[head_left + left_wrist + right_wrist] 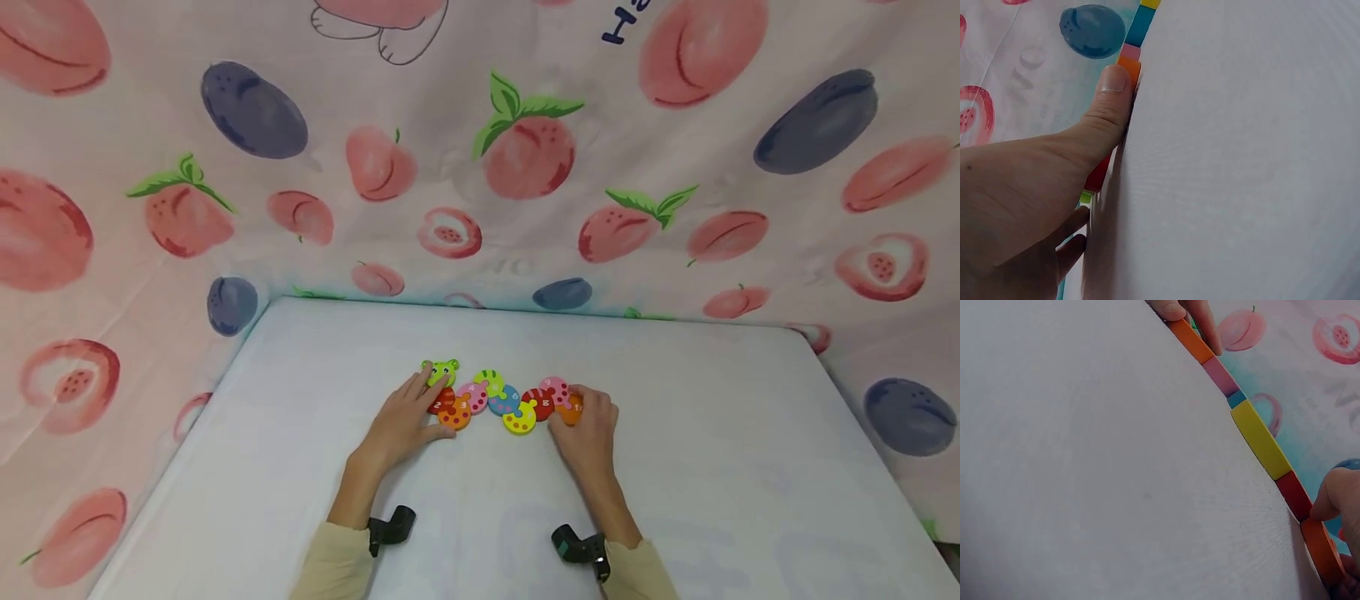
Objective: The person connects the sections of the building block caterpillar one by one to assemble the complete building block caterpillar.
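Both hands are laid flat on the white table, each at one end of the caterpillar puzzle lying at centre. At nine o'clock the left hand is spread, fingers pressed on the red and orange pieces, apparently steadying the chain. At three o'clock the right hand is curled round the orange end piece, seemingly seating it.

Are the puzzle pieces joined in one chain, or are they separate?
Joined: the puzzle pieces interlock in one wavy row on the table, from green head to orange end piece.
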Demonstrator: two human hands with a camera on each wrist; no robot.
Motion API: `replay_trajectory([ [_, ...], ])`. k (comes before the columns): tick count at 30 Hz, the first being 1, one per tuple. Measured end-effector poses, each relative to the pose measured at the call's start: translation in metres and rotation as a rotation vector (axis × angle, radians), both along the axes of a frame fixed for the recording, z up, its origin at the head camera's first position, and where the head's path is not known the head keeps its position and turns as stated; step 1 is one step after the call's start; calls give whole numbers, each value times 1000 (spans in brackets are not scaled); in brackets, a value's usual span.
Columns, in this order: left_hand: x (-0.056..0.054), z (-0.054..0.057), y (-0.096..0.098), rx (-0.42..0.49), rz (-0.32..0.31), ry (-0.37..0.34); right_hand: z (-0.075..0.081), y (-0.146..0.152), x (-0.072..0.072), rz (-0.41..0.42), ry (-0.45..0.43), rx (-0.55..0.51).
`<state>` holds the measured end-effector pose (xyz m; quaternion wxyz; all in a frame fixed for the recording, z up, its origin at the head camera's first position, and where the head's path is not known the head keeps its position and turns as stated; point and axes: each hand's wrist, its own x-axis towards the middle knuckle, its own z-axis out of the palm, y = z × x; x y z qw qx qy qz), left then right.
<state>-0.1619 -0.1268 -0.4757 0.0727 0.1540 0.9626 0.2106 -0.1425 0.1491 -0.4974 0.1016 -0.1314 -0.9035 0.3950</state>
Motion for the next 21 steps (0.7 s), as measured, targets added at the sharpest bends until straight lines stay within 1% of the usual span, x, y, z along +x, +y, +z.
replay_trajectory([
  [2,1,1,0,-3,0,-8,-1,0,1,2,-3,0],
  [14,2,2,-1,21,-5,3,1,-1,0,15,-20,-4],
  [21,3,2,0,28,2,-1,0,0,1,16,-9,-3],
])
